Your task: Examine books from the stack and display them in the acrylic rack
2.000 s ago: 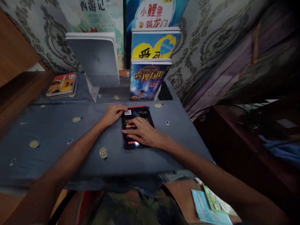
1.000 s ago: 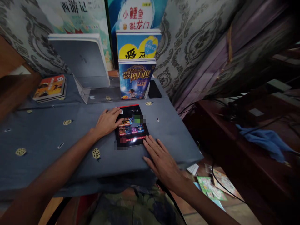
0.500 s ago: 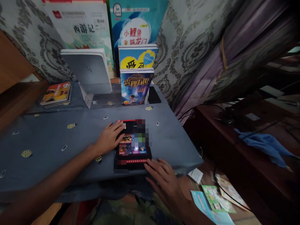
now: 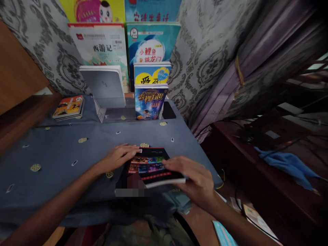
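A black book (image 4: 151, 165) with rows of colourful small pictures on its cover lies near the front edge of the cloth-covered table (image 4: 97, 150). Its right side is raised and its white page edge shows. My right hand (image 4: 194, 176) grips that right edge, fingers over the cover and thumb side below. My left hand (image 4: 120, 156) is open, its stretched fingers resting at the book's upper left edge. The lower left part of the book is blurred by a pixelated patch.
A clear stand (image 4: 118, 114) holds several upright books, among them a blue one (image 4: 150, 102) in front. Behind it lies a black phone (image 4: 169, 110). A small book stack (image 4: 68, 107) sits at the left. To the right is a dark red surface with a blue cloth (image 4: 287, 165).
My right hand has moved up and taken hold of the book's right edge, lifting that side. My left hand has slid towards the book's edge. The camera view has tilted up.
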The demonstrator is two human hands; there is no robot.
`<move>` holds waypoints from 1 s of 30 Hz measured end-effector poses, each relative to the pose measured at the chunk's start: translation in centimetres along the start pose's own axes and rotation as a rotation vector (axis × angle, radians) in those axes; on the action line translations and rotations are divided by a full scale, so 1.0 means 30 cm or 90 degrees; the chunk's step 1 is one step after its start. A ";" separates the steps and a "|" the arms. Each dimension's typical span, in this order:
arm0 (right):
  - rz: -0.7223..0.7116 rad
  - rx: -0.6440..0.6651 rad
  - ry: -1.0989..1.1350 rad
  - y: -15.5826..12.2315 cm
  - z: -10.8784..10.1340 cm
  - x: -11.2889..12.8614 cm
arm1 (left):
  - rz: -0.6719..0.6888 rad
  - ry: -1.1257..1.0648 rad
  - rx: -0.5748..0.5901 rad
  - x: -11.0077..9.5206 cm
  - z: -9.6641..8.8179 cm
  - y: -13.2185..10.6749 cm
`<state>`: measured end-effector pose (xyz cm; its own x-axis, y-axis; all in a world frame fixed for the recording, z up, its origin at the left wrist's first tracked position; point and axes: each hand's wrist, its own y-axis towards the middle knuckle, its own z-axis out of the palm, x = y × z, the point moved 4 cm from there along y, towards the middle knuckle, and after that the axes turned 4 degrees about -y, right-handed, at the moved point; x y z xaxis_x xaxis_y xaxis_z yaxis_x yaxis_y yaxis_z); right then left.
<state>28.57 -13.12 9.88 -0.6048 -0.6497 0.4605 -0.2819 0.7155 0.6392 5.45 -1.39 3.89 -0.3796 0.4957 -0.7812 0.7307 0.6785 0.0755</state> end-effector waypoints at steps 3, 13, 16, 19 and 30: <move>0.151 -0.095 -0.011 0.074 0.012 -0.098 | -0.049 -0.178 -0.050 0.057 -0.020 0.021; 0.309 -0.085 0.208 0.155 0.147 -0.352 | -0.004 -0.211 -0.190 0.076 0.008 0.079; 0.341 -0.055 0.257 0.174 0.162 -0.392 | -0.016 -0.271 -0.179 0.071 0.005 0.090; 0.372 -0.019 0.340 0.189 0.190 -0.434 | -0.073 -0.334 -0.152 0.084 0.013 0.086; 0.542 0.137 0.327 0.137 0.300 -0.547 | -0.207 -0.198 -0.064 0.145 -0.017 0.090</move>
<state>30.65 2.80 -0.60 -0.2884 0.1022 0.9520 -0.0657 0.9898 -0.1261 5.48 2.87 0.99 -0.3807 0.0730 -0.9218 0.5379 0.8283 -0.1566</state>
